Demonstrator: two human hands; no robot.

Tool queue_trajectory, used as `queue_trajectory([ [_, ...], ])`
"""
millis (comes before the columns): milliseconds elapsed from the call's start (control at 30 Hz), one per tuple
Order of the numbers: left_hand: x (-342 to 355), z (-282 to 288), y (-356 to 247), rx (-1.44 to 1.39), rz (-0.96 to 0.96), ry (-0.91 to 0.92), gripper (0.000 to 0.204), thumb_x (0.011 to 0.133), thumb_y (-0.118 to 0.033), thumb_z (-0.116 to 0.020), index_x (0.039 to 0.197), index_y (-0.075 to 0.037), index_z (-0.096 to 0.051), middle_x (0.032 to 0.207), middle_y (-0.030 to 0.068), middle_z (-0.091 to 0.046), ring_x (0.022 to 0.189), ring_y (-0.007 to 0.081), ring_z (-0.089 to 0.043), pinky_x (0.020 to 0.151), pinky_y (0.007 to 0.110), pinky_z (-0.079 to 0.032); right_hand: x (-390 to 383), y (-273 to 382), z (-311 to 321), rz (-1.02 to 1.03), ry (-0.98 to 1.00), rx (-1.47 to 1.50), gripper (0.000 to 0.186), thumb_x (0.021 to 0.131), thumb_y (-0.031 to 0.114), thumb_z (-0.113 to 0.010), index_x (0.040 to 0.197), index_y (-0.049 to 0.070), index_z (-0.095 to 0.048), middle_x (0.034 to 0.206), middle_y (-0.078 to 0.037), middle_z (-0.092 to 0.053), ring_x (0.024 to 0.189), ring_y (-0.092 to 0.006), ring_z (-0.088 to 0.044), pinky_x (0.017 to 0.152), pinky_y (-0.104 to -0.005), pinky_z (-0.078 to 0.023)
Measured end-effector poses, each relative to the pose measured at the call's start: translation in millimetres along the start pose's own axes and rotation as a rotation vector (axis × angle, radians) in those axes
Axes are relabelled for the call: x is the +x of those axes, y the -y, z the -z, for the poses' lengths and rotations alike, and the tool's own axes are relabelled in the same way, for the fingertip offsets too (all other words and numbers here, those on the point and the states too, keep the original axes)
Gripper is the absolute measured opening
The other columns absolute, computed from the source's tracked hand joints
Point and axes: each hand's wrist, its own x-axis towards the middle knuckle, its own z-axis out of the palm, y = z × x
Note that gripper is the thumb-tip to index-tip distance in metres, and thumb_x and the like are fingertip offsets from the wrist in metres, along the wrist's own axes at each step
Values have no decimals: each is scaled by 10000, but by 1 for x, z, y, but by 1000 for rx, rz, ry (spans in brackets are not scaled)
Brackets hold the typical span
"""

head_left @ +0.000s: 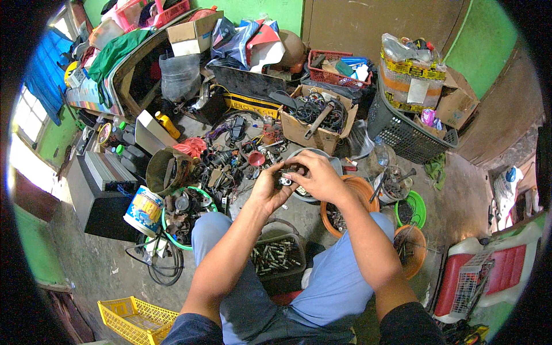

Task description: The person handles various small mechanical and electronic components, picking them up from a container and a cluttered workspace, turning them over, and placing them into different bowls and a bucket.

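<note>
My left hand (pixel 268 190) is cupped, palm up, under a small dark part with a pale metallic end (pixel 286 180). The fingers of my right hand (pixel 319 177) pinch the same part from above; most of it is hidden between the fingers, so its kind cannot be made out. Just behind the hands stands a grey basin (pixel 333 164), partly covered by my right hand. Between my knees sits a dark tub (pixel 299 261) holding many slim, pale cylindrical pieces.
Loose metal parts and wires cover the floor ahead, with a red funnel (pixel 256 158) among them. Orange basins (pixel 368 192) and a green bowl (pixel 422 210) stand right. A green-rimmed basin (pixel 167 230) of parts is left, a yellow crate (pixel 138 319) near left, a cardboard box (pixel 310 135) of cables beyond.
</note>
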Motion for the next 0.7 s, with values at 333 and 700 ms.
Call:
queue_trajectory([
  [333, 11, 16, -2, -71, -31, 140, 351, 1002, -47, -472, 1340, 46, -492, 1185, 155, -592, 1099, 273, -611, 1076, 437, -500, 2, -7, -1, -21, -189, 10, 265, 862, 127, -715, 1076, 4, -617, 1012, -170, -644, 952, -336, -653, 787, -408, -525],
  [700, -2, -10, -5, -3, -99, 129, 469, 1027, -137, -458, 1445, 45, -343, 1453, 207, -474, 1346, 342, -478, 1158, 457, -403, 4, -16, 21, -108, -378, 286, 274, 860, 41, -717, 1113, 0, -623, 1091, -112, -626, 962, -221, -672, 810, -328, -568],
])
